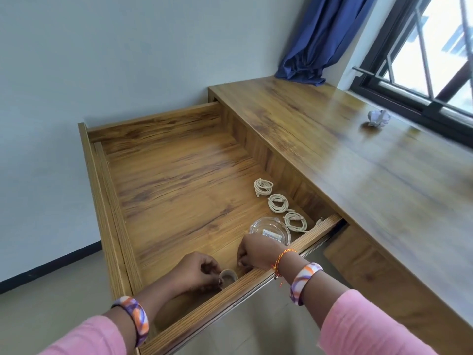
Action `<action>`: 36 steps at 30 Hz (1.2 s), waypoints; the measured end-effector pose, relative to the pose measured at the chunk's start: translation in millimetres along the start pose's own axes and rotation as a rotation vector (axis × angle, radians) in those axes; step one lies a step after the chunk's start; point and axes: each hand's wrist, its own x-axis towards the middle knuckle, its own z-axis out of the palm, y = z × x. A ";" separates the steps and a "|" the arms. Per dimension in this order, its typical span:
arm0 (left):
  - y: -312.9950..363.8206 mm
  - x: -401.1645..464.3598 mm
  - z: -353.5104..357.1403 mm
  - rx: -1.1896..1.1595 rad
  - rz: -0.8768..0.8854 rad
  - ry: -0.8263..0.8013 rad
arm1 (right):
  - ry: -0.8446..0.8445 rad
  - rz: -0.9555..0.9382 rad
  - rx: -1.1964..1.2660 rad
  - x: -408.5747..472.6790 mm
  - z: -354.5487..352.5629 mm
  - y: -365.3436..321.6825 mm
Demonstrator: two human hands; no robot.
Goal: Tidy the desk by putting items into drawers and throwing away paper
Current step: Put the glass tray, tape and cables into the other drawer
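A wide wooden drawer point(163, 175) stands pulled out from the desk point(358, 155). Inside it, along the right side, lie three coiled white cables point(277, 203) and a clear glass dish point(268, 230) with a small white item in it. Both hands reach into the drawer's near corner. My left hand point(197, 271) has its fingers closed on a small roll of tape point(227, 276) that rests on the drawer floor. My right hand point(252, 252) hovers just right of the roll with its fingers curled; what they hold is hidden. A crumpled paper ball point(378, 118) sits on the desk near the window.
A blue curtain point(317, 39) hangs at the desk's far end. A barred window point(430, 60) runs along the desk's right side. A second, shut drawer front point(358, 262) shows under the desktop. White wall and grey floor lie to the left.
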 end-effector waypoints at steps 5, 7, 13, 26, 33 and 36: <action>37.0 7.1 -13.5 0.229 0.137 0.189 | 0.315 -0.132 0.155 -19.7 -4.5 10.8; 66.6 12.3 -17.6 0.257 0.195 0.223 | 0.437 -0.178 0.177 -33.9 -9.6 23.1; 166.5 44.5 9.7 0.342 0.434 0.187 | 0.777 -0.072 0.262 -89.9 -35.4 104.8; 302.7 110.0 129.5 0.680 0.637 -0.001 | 0.934 0.231 0.268 -153.0 -22.6 230.1; 233.9 80.5 38.2 0.541 0.515 0.097 | 0.903 0.081 0.271 -122.8 -24.6 161.0; 183.7 48.1 -23.6 0.429 0.380 0.228 | 0.860 -0.044 0.202 -94.4 -23.6 106.3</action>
